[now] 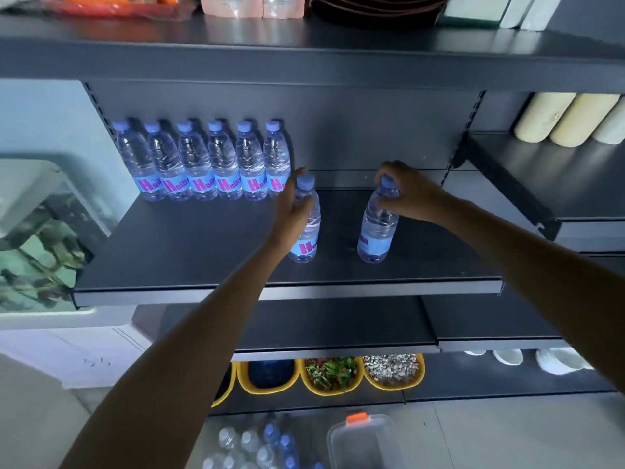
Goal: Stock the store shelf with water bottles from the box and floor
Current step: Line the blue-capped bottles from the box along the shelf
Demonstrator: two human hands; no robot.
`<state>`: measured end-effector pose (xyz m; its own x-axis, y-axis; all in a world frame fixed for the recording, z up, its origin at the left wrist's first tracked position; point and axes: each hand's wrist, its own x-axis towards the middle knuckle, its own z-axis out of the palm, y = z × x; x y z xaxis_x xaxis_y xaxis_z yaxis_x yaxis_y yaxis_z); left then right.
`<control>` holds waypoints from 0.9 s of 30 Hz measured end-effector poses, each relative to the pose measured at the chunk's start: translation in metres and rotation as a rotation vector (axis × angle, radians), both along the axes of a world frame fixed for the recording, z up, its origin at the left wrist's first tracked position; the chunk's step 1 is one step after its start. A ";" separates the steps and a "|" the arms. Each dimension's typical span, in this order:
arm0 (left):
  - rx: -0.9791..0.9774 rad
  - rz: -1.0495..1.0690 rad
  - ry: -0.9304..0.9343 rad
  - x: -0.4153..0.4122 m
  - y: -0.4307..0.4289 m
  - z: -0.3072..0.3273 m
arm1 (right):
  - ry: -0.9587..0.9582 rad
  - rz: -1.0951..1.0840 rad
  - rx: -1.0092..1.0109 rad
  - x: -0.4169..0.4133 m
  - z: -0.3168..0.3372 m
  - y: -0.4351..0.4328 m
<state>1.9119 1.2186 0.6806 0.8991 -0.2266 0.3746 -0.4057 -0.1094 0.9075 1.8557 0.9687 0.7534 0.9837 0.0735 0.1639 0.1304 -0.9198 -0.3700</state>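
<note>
A row of several water bottles point(203, 164) with blue caps and pink-lettered labels stands at the back left of the dark shelf point(189, 252). My left hand point(293, 208) grips another bottle point(307, 225) around its upper body, upright on the shelf, just right of the row and nearer the front. My right hand point(404, 191) holds the neck of a second bottle point(377, 228), which stands slightly tilted at the shelf's middle. More bottles point(257, 445) lie on the floor below.
A clear plastic box with an orange clip point(363, 441) sits on the floor beside the loose bottles. Yellow bowls point(333, 375) fill the bottom shelf. Cream rolls point(568, 118) lie on the right-hand shelf. A fish tank point(37, 238) stands at the left.
</note>
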 end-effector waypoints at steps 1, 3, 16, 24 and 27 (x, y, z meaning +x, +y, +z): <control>-0.005 0.024 -0.050 -0.002 -0.002 -0.004 | -0.018 -0.013 -0.016 -0.001 -0.003 0.003; -0.008 0.109 -0.096 -0.003 -0.002 -0.017 | -0.064 -0.062 0.042 -0.007 -0.015 0.010; 0.194 0.274 0.149 -0.013 0.027 -0.114 | -0.365 -0.373 0.555 -0.038 -0.106 0.041; 0.428 0.351 0.004 -0.023 0.022 -0.113 | -0.354 -0.317 0.591 -0.033 -0.103 0.020; 0.550 0.406 -0.046 -0.026 0.021 -0.114 | -0.305 -0.240 0.648 -0.035 -0.105 0.010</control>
<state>1.8860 1.2398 0.5665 0.9391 -0.0434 0.3408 -0.2716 -0.7013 0.6591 1.8206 0.9791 0.6483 0.8648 -0.3408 0.3688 0.1372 -0.5463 -0.8263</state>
